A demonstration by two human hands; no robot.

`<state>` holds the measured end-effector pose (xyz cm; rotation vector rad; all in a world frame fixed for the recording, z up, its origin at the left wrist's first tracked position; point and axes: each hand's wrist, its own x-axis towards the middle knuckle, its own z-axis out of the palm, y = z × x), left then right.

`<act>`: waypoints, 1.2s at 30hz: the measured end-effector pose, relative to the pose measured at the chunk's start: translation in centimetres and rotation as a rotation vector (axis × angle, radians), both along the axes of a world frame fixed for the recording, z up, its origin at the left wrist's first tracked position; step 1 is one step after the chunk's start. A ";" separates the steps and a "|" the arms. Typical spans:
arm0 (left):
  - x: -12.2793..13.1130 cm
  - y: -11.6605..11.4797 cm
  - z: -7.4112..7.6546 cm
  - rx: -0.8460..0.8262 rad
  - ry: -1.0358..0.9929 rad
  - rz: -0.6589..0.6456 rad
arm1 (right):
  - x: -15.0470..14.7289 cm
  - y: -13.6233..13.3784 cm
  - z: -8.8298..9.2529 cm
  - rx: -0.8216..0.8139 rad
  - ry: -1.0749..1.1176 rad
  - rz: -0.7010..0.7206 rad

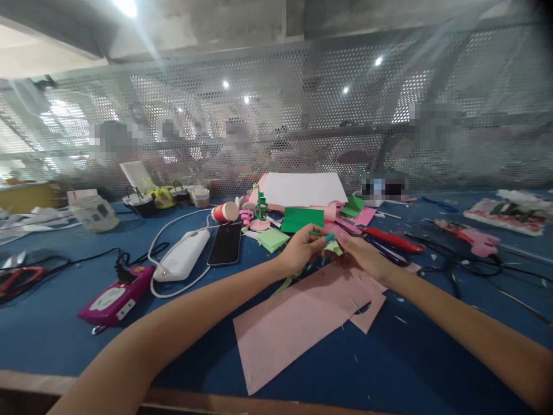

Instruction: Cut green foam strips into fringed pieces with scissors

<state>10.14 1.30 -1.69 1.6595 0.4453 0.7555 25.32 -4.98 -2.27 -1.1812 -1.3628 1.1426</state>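
Observation:
Both my hands meet over the middle of the blue table (389,357). My left hand (302,248) is closed in a pinch on a small light green paper strip (332,246), whose tail hangs down toward the table. My right hand (360,253) is closed on the same green strip from the other side. A large pink paper sheet (294,323) lies flat just below both hands. A dark green paper sheet (302,219) and a light green square (273,238) lie just beyond my left hand.
A black phone (225,243), a white power bank (181,262) with its cable and a magenta device (116,297) lie to the left. Red-handled scissors (391,239) and black cables lie to the right. White paper (302,189), cups and a perforated metal screen stand behind.

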 end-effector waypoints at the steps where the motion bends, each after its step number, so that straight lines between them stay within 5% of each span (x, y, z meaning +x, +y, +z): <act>1: 0.0 -0.2 0.1 0.019 0.018 -0.006 | -0.2 -0.1 0.1 -0.013 -0.015 0.033; 10: 0.0 -0.8 0.6 0.157 0.143 0.090 | -0.3 -0.2 0.1 -0.066 -0.054 0.051; 19: 0.2 -0.6 0.9 0.047 0.079 0.069 | -0.5 -0.5 0.8 -0.088 -0.057 0.003; 36: 0.0 0.5 0.3 0.111 0.072 0.063 | 0.6 0.2 0.2 0.065 -0.144 -0.029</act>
